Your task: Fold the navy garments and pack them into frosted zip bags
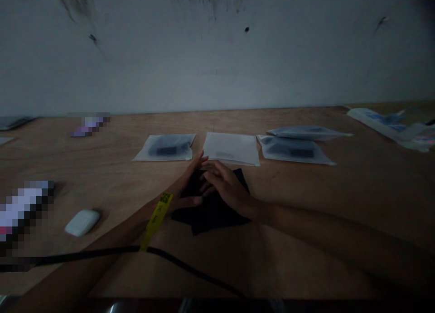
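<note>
A dark folded cloth (217, 211) lies on the wooden table in front of me, its lower corners uneven. Over its left part is my left hand (183, 188), open, with fingers stretched forward and the thumb apart. My right hand (233, 188) is above the cloth's right part, its fingers apart and slightly bent toward the left hand. Neither hand grips the cloth; whether the fingertips touch it is hard to tell in the dim light. Just beyond the fingers lies a pale zip bag (233, 145), looking flat.
Frosted bags with dark contents lie left (142, 155) and right (321, 158), one more bag (309, 132) overlapping the right one. A white rounded case (82, 222), blurred-out devices and a black cable (190, 270) are nearer. Plastic packaging (390, 122) sits far right, before the wall (217, 77).
</note>
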Demonstrator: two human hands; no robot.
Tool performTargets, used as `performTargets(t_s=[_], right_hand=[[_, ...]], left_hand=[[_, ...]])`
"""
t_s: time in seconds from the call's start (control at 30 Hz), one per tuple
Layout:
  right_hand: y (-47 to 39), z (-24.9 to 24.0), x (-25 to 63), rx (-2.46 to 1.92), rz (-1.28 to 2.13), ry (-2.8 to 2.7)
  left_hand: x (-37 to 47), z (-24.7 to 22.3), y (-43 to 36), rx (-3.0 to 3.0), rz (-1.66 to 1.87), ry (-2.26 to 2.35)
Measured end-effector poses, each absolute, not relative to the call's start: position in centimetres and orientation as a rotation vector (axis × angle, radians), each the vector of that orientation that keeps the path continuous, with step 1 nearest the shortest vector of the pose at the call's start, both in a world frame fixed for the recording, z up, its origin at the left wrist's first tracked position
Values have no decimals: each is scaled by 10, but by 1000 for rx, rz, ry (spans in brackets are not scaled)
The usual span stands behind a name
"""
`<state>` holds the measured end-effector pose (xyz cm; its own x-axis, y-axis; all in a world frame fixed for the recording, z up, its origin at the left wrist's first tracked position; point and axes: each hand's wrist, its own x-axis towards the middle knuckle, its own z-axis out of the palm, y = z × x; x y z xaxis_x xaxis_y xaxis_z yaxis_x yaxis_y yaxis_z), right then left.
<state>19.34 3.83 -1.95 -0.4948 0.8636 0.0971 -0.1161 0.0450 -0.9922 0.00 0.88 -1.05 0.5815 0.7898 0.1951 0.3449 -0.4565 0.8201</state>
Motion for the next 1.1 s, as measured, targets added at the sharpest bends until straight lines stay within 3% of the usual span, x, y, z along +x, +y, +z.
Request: performTargets(t_s=[0.1,0.37,0.6,0.87,1.1], right_hand=[[29,-18,200,-626,1444,-1812],[21,-27,256,-386,426,-2593],[24,-27,311,-506,84,-2550],[41,-15,328,-1165,58,-2407],[18,-21,308,-1026,362,-2324]], left_hand=[[-2,-4,8,2152,723,944],[0,-12,17,2388,725,929],[0,-7,12,2685,412,854],[-3,-10,12,2780,363,906],[-3,-7,10,2748,382,898]])
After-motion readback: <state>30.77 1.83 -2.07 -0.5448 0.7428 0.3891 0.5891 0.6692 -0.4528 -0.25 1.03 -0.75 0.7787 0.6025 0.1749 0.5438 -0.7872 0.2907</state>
